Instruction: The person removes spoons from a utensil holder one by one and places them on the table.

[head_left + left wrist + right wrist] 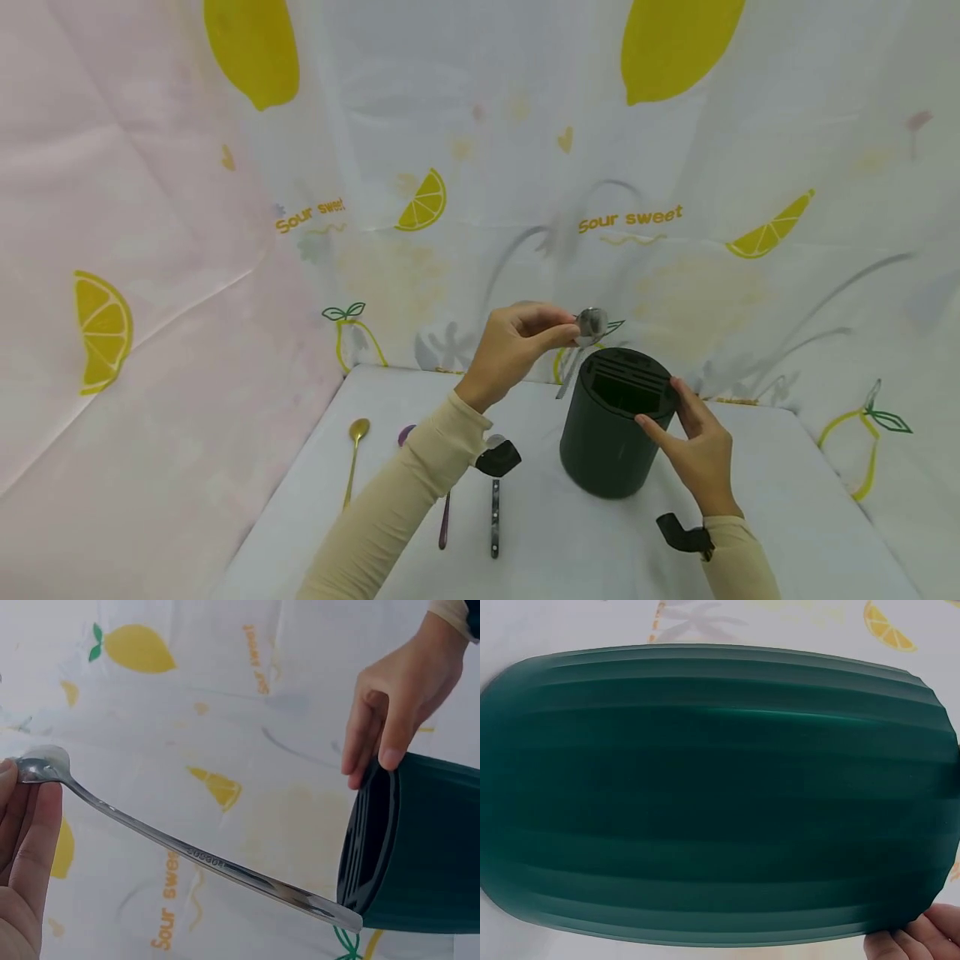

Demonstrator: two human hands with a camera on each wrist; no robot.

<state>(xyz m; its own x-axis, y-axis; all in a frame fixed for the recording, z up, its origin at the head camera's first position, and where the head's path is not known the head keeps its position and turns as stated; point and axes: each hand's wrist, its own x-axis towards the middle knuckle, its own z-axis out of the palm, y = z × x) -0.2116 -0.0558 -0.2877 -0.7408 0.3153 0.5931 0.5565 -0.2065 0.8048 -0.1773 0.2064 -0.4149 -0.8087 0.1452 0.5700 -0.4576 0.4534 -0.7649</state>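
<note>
My left hand (517,342) pinches a silver spoon (202,859) by its bowl, between thumb and fingers. The long handle slants downward, its tip overlapping the edge of a dark green utensil holder (609,454) in the left wrist view. That holder stands upright on the white table, its black slotted top (628,367) with a wide opening facing up. With thumb and fingers spread across the top, my right hand (701,454) holds the holder's rim. Ribbed green wall fills most of the right wrist view, fingertips (922,941) touching its lower right edge.
On the table's left side lie a gold spoon (359,430) and a purple-handled utensil (445,523), the latter partly hidden by the left sleeve (420,467). Near it is a utensil with a dark, riveted handle (495,521). A lemon-print curtain (480,167) hangs behind the table.
</note>
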